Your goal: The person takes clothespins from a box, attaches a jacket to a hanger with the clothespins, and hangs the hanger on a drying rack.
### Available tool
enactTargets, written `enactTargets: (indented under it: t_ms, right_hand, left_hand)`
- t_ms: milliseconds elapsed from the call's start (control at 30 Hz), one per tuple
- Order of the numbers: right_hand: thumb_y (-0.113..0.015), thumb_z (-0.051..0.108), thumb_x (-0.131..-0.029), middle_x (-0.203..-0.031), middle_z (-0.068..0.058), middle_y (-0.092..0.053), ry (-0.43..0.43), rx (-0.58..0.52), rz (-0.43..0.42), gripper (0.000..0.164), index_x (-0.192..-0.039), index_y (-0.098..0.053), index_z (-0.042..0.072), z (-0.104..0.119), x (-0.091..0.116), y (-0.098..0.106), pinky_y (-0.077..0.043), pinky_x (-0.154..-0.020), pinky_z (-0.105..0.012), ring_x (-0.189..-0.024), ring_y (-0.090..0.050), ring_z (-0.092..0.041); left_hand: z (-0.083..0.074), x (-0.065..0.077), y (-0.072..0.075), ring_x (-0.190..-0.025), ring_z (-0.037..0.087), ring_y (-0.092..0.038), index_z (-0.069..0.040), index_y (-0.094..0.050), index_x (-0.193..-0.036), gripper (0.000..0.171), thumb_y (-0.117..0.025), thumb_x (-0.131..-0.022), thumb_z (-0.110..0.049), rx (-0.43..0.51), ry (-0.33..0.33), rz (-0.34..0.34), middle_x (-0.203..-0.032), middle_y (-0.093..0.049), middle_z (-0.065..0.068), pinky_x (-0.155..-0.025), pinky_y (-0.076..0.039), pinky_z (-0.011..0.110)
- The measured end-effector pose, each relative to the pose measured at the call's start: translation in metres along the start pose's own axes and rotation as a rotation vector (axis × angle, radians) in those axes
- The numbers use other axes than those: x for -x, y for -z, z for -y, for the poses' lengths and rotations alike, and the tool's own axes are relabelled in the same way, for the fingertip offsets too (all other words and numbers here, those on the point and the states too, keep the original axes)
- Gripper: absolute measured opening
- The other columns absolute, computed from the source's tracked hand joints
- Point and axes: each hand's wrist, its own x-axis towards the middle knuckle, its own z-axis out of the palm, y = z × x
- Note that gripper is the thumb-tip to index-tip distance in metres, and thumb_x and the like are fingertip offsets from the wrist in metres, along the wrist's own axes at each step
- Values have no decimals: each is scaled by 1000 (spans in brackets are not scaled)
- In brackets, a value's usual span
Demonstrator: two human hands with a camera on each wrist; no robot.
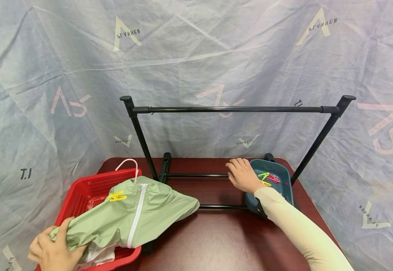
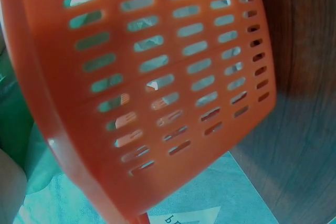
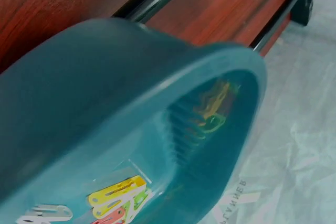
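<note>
A light green zip-up jacket (image 1: 166, 205) with a white zipper lies across the red basket, a pink hanger (image 1: 128, 161) hook poking out at its collar. A yellow clothespin (image 1: 116, 196) is clipped on its shoulder. My left hand (image 1: 52, 248) holds the end of the jacket's left-side sleeve over the basket's near part, thumb and fingers on either side of the cloth. My right hand (image 1: 244, 175) is over the left rim of the blue basin (image 1: 287, 177), fingers loosely bent and holding nothing. Several clothespins (image 3: 116, 195) in yellow, white, pink and green lie in that basin.
A black clothes rack (image 1: 233, 109) stands on the dark red table (image 1: 213, 241), its top bar bare. The red basket (image 1: 78, 188) with pale cloth inside sits at the left. Printed grey sheeting (image 1: 189, 56) surrounds the table's back and sides.
</note>
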Motion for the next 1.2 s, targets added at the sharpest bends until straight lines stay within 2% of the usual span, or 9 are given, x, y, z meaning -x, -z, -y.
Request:
enactTargets:
  t_ms: [400,733,1200]
  right_hand:
    - [-68,14,-87,-111,-15,-58,-14,-2,-3,30,-114,-62,3,-13,9,-1,-39,-88,-51,-102,-51,-34]
    - [-69,14,-87,-110,-15,-58,-23,-3,8,30,-113,-62,2,-19,13,2,-39,-87,-51,-100,-51,-35]
    - [-67,15,-86,-106,-13,-58,-59,1,24,29,-112,-62,2,-32,22,4,-39,-87,-51,-100,-51,-34]
  left_hand:
    - [0,0,0,-102,61,-22,-8,-51,-123,99,-29,-76,-92,-10,12,9,-112,-31,32,-73,-12,68]
    - [2,1,-3,-101,59,-23,-8,-53,-122,95,-32,-79,-90,-6,-18,-31,-112,-32,32,-73,-13,68]
    - [4,2,-3,-103,59,-23,-7,-53,-122,93,-34,-80,-88,7,-30,-34,-112,-32,32,-74,-12,67]
